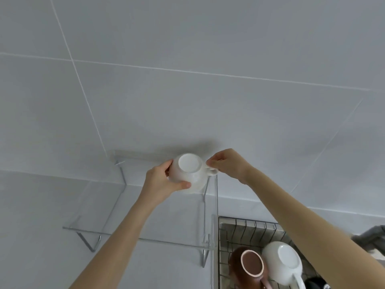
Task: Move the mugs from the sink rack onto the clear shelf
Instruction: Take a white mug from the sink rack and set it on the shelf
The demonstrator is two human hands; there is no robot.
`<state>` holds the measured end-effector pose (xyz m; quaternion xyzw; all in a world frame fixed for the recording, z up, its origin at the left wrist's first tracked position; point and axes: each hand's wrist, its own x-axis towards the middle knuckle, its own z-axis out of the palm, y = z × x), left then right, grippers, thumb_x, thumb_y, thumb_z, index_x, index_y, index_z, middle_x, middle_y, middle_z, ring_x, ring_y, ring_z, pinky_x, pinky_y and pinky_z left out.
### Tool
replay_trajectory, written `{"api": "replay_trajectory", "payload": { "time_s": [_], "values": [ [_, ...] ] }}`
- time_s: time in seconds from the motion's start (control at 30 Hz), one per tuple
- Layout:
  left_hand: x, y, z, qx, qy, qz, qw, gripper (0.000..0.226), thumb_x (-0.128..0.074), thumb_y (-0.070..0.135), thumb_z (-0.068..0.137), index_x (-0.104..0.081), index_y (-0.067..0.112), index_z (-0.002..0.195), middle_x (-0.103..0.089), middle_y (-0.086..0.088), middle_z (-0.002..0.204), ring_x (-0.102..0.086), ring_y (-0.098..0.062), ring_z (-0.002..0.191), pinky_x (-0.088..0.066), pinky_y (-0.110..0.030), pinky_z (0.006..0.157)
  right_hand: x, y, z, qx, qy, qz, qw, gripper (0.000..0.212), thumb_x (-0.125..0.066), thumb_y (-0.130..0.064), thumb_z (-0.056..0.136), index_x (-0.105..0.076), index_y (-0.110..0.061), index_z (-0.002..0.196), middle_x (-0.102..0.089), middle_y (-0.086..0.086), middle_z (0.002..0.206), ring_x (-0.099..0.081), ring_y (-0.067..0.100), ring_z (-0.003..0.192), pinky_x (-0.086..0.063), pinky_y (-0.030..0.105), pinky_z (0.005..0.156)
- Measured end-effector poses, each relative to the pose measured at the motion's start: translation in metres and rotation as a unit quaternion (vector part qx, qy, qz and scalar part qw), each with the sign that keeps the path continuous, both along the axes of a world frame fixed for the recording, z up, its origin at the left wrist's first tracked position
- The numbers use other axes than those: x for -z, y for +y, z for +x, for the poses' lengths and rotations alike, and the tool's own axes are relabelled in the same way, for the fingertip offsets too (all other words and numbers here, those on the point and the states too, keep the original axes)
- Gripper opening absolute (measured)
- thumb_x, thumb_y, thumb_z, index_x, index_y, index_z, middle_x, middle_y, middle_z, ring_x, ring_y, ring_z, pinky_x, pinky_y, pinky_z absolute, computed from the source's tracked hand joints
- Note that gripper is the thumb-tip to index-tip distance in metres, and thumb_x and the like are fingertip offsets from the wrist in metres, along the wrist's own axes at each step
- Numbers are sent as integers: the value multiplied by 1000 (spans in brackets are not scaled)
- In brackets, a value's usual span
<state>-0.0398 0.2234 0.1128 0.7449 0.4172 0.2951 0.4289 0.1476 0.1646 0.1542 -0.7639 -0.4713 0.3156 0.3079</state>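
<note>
Holding a white mug (pixel 190 173) upside down over the back right corner of the clear shelf (pixel 133 207), head view only. Left hand (pixel 160 184) wraps the mug body from its left, fingers (pixel 184 185) curled and clamped on the wall, thumb near the front. Right hand (pixel 227 163) pinches the handle from the right, fingers (pixel 210 163) closed on it. Mug base faces up toward the camera, rim faces down at the shelf top; its axis is roughly vertical, tilted slightly. Handle points right, toward the shelf's right edge. Can't tell whether the rim touches the shelf yet; looks just above or barely on it. Key relation: mug sits directly between both hands, shelf surface straight below, so the next move is likely a short drop and release. Two mugs remain in the sink rack (pixel 250 226) at lower right: a brown mug (pixel 251 265) and a second white mug (pixel 284 262), touching.
</note>
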Motion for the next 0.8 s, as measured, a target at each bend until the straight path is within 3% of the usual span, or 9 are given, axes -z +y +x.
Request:
{"api": "replay_trajectory", "payload": {
  "time_s": [0.13, 0.3, 0.43, 0.5, 0.53, 0.6, 0.67, 0.73, 0.8],
  "values": [
    [6, 4, 0, -10, 13, -21, 1000, 67, -81, 34, 43, -62, 21, 106, -69, 1, 100, -64, -20, 99, -51, -33, 88, 16, 6, -5, 2, -19, 36, 999, 22, -54, -17, 87, -66, 1, 90, -59, 6, 80, -48, 17, 71, -38, 10, 47],
    [13, 4, 1, -26, 8, -44, 999, 56, -84, 32, 48, -64, 19, 100, -71, -1, 98, -65, -18, 94, -49, -21, 74, 22, 13, -9, -6, -36, 56, 998, 23, -49, -13, 89, -66, 2, 93, -59, 7, 84, -49, 20, 78, -38, 5, 49],
    [15, 5, 4, -32, 20, -38, 999, 50, -84, 25, 55, -64, 16, 100, -71, -3, 96, -64, -20, 91, -44, -16, 66, 26, 14, -9, -10, -40, 64, 997, 26, -45, -15, 90, -64, 2, 87, -64, 16, 86, -52, 34, 83, -38, 25, 62],
    [14, 5, 4, -25, 30, -40, 998, 54, -83, 29, 53, -62, 17, 102, -69, -1, 97, -63, -21, 93, -45, -16, 68, 27, 10, -12, -6, -24, 70, 997, 31, -42, -19, 92, -57, 0, 73, -58, 11, 72, -46, 33, 76, -36, 30, 62],
    [11, 4, 5, -20, 39, -42, 998, 54, -83, 29, 55, -61, 16, 103, -67, 0, 98, -62, -22, 95, -44, -16, 68, 27, 6, -13, -1, -12, 80, 997, 33, -40, -20, 93, -55, 3, 74, -55, 13, 70, -44, 33, 75, -38, 33, 63],
    [6, 1, 7, -25, 64, -32, 997, 52, -81, 24, 62, -58, 14, 107, -63, -1, 101, -59, -24, 98, -43, -23, 67, 25, -1, -6, 25, 12, 110, 994, 34, -39, -21, 94, -59, 6, 94, -64, 23, 93, -52, 40, 90, -46, 43, 84],
    [-2, -7, 12, -39, 113, 26, 993, 59, -76, 21, 67, -50, 11, 119, -59, -6, 117, -53, -26, 108, -42, -30, 81, 20, -15, 6, 59, 53, 135, 988, 32, -40, -22, 94, -60, -4, 110, -65, 18, 113, -57, 31, 108, -42, 45, 103],
    [-10, -21, 19, -36, 144, 112, 983, 69, -70, 20, 74, -36, 13, 133, -42, -9, 142, -39, -26, 129, -34, -34, 100, 15, -35, 20, 86, 115, 146, 979, 31, -39, -23, 95, -59, -8, 114, -66, 11, 110, -60, 26, 109, -43, 41, 103],
    [-22, -43, 30, -3, 130, 185, 974, 65, -64, 20, 79, -33, 16, 136, -29, -5, 150, -28, -21, 138, -31, -33, 105, 13, -59, 32, 108, 152, 144, 972, 32, -37, -25, 96, -59, -8, 111, -67, 11, 104, -63, 26, 102, -47, 39, 95]
  ]
}}
